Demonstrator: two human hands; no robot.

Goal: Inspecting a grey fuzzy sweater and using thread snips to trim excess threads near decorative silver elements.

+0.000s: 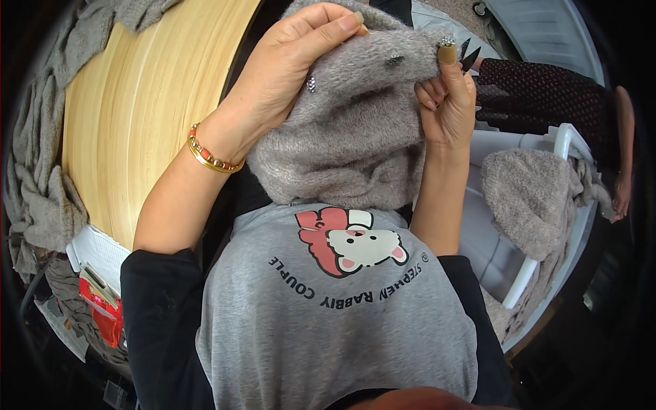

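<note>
A grey-brown knitted garment [369, 116] lies bunched over my lap, its upper edge held up between my hands. My left hand [297, 51] is closed, thumb and fingers pinching the knit edge. Opposite it, my right hand [447, 102] is closed at the other end of that edge, its thumb tip in a tan cover. Dark pointed blades [471, 56], like those of small thread snips, stick out behind the right thumb; their handle is hidden. Sparkly buttons sit along the knit: one [395, 59] midway, one [311, 84] by my left wrist, one [446, 41] at the right thumb tip.
To the left stands a light wooden table [150, 102], with more grey knits [41, 178] along its outer edge. A red packet [102, 311] and papers are at its near corner. On the right, a pale plastic bin [499, 273] holds knits [526, 198]; another person's arm [623, 164] hangs beside it.
</note>
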